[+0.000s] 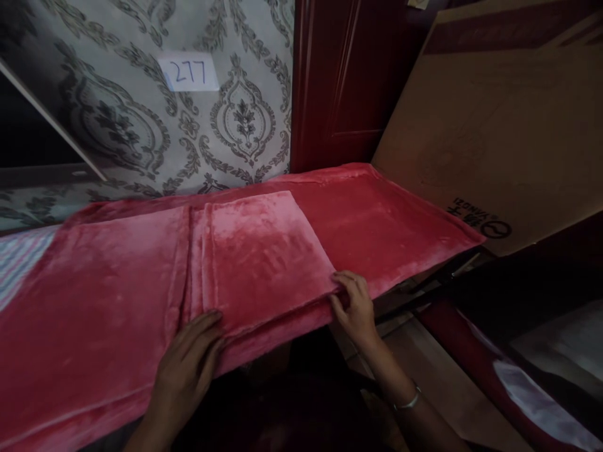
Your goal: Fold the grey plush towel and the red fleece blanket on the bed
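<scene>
A folded red plush blanket (pixel 268 251) lies as a squarish panel in the middle of a long spread of the same red plush. At its near left corner, my left hand (pixel 191 358) has its fingers on top and its thumb lower at the edge, closed on the fabric. My right hand (pixel 355 311) pinches the near right corner between thumb and fingers. Several layers show along the near edge between the hands. To the left, another broad plush section (pixel 94 301) lies flat, with a raised fold beside the panel. More red plush (pixel 372 226) stretches out to the right.
Behind the plush is a patterned wall with a paper label (pixel 188 71) reading 277. A dark screen (pixel 38 132) stands at the left. A large cardboard box (pixel 499 125) leans at the right beside a dark red door (pixel 348 75). Striped cloth (pixel 21 257) shows at the left edge.
</scene>
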A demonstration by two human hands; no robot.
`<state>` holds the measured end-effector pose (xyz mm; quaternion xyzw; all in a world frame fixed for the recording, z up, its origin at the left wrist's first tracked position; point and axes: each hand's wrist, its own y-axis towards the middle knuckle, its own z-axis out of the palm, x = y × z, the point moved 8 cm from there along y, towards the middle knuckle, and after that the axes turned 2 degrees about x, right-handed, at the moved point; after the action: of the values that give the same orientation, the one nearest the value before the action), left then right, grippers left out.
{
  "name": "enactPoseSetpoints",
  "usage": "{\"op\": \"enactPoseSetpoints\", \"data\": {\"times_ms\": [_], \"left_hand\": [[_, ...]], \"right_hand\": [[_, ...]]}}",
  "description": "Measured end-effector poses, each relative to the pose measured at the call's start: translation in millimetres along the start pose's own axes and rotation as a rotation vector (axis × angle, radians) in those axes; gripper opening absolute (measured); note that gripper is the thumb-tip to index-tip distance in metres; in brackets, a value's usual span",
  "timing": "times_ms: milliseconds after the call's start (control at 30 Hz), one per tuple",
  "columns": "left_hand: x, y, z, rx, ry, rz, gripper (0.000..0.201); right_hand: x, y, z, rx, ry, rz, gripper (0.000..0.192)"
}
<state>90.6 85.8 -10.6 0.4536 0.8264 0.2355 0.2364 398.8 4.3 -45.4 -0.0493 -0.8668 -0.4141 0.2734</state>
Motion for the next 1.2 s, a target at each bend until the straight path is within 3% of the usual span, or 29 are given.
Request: {"op": "enactPoseSetpoints", "data": {"times_ms": [67, 200, 467, 600, 767, 900, 1033, 1200], "left_hand": [[0.0, 0.6, 1.3, 0.020, 0.003, -0.008, 0.018], [-3.8, 0.4, 5.0, 0.043, 0.023, 0.014, 0.021], [-10.9, -8.3, 4.8, -0.027, 0.088, 0.001, 0.025], [-21.1, -6.7, -5.6, 0.032, 0.084, -0.024, 0.026], [-30.5, -0.5, -26.7, 0.047, 0.126, -0.064, 0.041], [-24.1, -5.1, -10.3, 0.179, 0.204, -0.073, 0.059], [-18.4, -17.0, 7.6, 0.264, 0.233, -0.081, 0.066], [-14.2, -19.1, -17.0, 0.202, 0.174, -0.091, 0.053]], "right_hand": [[-4.4, -2.7, 2.0, 0.028, -0.024, 0.002, 0.033], [-12.9, -9.4, -1.2, -0.042, -0.015, 0.006, 0.028], [-20.5, -10.5, -1.8, -0.012, 0.069, -0.005, 0.022], [-26.0, -5.7, -10.1, 0.041, 0.170, 0.081, 0.020], [-38.3, -3.4, -2.9, 0.099, 0.124, 0.188, 0.041], [-38.4, -5.1, 10.9, 0.133, 0.007, 0.131, 0.044], [-40.6, -7.0, 10.4, 0.105, -0.036, 0.101, 0.042], [-16.7, 10.7, -4.7, 0.056, -0.106, -0.009, 0.035]]}}
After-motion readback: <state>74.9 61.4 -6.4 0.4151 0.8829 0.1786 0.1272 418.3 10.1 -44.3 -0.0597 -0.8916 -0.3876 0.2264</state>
